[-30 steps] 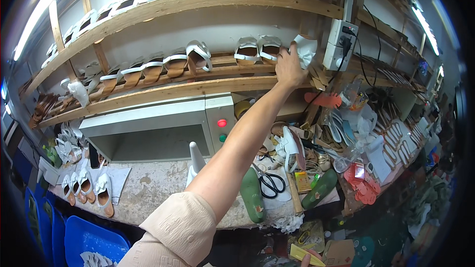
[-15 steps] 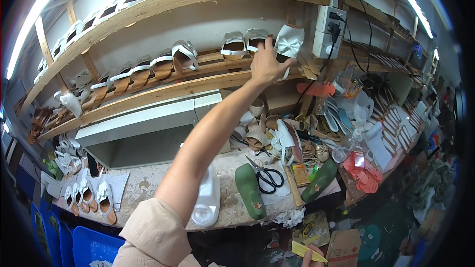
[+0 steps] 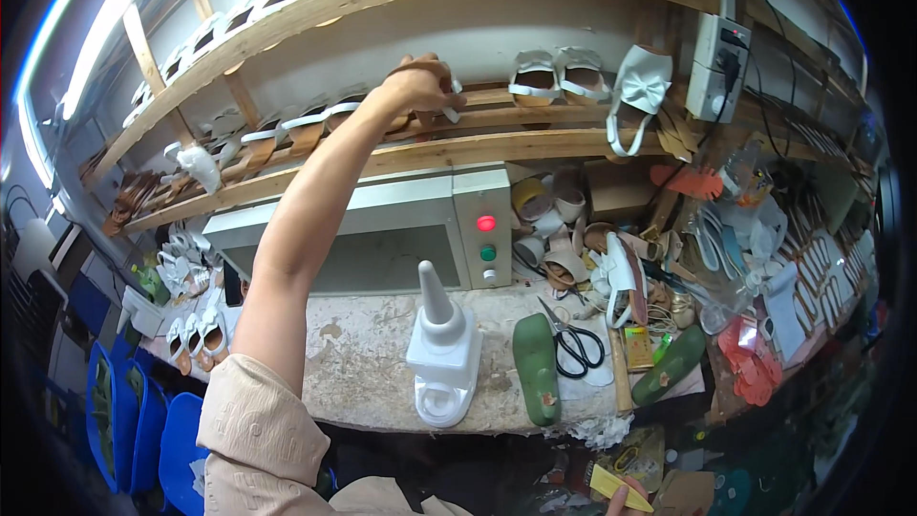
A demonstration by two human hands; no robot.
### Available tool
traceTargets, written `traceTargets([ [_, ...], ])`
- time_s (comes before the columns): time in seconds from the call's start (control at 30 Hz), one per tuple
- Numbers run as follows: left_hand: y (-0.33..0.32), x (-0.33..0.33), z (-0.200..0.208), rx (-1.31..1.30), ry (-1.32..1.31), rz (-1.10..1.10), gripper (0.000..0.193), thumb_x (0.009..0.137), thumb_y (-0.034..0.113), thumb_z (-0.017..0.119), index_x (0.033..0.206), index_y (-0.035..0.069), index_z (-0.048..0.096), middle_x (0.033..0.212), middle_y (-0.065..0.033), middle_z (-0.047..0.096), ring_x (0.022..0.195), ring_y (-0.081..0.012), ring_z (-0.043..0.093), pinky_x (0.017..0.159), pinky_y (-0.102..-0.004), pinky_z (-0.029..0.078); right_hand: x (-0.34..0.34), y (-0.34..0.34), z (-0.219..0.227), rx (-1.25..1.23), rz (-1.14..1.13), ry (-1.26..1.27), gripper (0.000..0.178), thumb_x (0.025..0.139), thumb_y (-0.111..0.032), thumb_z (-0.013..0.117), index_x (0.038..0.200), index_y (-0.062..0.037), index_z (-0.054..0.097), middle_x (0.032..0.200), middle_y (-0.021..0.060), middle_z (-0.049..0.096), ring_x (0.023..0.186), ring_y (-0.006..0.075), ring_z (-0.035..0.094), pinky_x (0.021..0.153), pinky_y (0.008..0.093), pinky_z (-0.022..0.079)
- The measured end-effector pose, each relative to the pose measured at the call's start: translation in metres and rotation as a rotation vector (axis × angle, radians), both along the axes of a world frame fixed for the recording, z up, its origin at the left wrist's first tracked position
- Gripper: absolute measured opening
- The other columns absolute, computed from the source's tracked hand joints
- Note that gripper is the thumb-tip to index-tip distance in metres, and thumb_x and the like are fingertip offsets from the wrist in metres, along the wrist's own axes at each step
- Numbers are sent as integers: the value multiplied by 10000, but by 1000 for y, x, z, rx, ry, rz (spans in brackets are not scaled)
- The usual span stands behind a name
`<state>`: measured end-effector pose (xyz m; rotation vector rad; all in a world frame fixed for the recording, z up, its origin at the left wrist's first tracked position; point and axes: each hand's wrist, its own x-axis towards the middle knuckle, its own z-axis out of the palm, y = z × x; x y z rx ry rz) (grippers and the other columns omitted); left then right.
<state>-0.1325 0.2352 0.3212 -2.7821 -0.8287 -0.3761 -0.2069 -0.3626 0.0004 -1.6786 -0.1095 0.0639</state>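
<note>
My left hand (image 3: 420,88) is raised to the middle shelf, its fingers curled round a white sandal (image 3: 455,101) that it mostly hides. Left of it, in the same row, stand more white-strapped sandals (image 3: 306,118) with tan soles. Farther right on that shelf are two white sandals side by side and a white sandal with a bow (image 3: 642,86), leaning upright. At the lower right edge, my right hand (image 3: 627,499) shows only its fingers, closed on a flat yellow strip (image 3: 611,485).
Below the shelf sits a grey metal box (image 3: 468,229) with a red light. On the worktable are a white cone-topped device (image 3: 442,339), green shoe lasts (image 3: 537,368), scissors (image 3: 576,349) and a hammer-like wooden handle (image 3: 620,368). Blue chairs (image 3: 177,440) stand lower left.
My left hand has moved left along the shelf, from the bow sandal to the sandal at the end of the left row. The view has shifted too. My right hand still holds the yellow strip.
</note>
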Motion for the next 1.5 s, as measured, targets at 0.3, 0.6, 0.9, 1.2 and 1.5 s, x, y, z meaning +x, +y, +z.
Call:
traceTargets([
  [0.3,21,-39,-6,54,-590,56,356,757,61,619,1110,76,655,964,-211,699,883,-358,683,850,-416,533,1,29,3,105,60,-106,424,1039,-313,451,1061,64,645,1031,169,684,887,262,642,825,375,504],
  [0.6,-101,-149,-39,75,-761,-698,282,758,-27,691,1026,60,681,1017,-106,712,950,-294,680,820,-373,538,9,103,70,282,298,-81,325,997,-223,528,1142,65,567,1050,141,645,963,164,599,887,293,457],
  [0.9,-159,-259,-164,-331,-598,-855,386,670,-70,731,1038,33,675,1101,-145,681,1036,-290,646,911,-375,492,-36,186,83,159,724,-197,349,999,-262,538,914,62,634,714,17,601,625,91,513,559,250,385],
  [1.2,-268,-388,-286,-1687,-1350,-176,636,876,218,652,1401,55,333,1434,-171,297,1338,-306,343,1108,-471,298,-144,220,46,-81,565,-1183,245,961,-119,558,967,106,654,896,216,683,615,265,593,533,344,488],
  [1.5,-230,-394,-311,-2115,-1588,207,700,962,541,393,1421,14,362,1335,-205,520,1117,-316,598,949,-452,502,-95,211,66,-297,796,-823,641,1012,-512,282,1116,-5,660,1049,194,564,935,257,560,769,379,480],
])
